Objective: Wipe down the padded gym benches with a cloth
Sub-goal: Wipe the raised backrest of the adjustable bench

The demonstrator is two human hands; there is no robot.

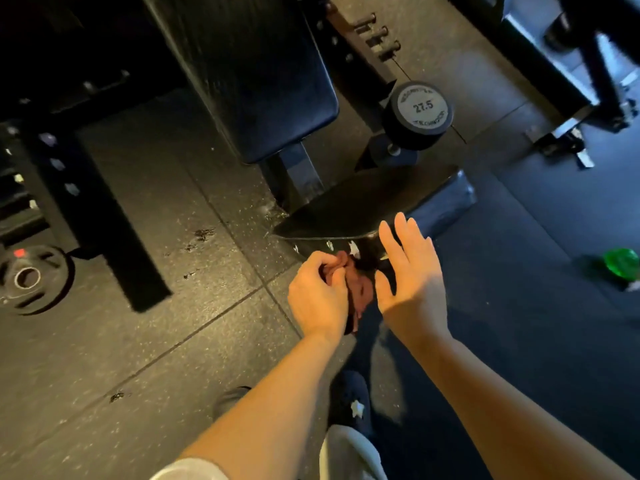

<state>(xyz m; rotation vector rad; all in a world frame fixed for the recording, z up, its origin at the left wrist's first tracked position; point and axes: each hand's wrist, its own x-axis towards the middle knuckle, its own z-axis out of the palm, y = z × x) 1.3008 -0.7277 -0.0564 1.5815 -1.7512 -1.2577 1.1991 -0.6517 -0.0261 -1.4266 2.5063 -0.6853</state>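
A dumbbell (418, 114) marked 27.5 stands on end on the speckled rubber floor (145, 341). A weight plate (33, 278) lies far left; a green bottle (621, 263) lies right.

A count of what the head view shows: 2 bare hands, the left hand (320, 294) and the right hand (410, 277). 1 reddish cloth (358, 294). 2 black bench pads, the long back pad (263, 81) and the seat pad (367, 202). 1 dumbbell (417, 114), its end marked 27.5. 1 weight plate (29, 278) on the floor at the left. 3 metal pegs (377, 36) on the frame beyond the bench. 1 green bottle (621, 263) at the right edge. 1 dark shoe (351, 398) with a white star.
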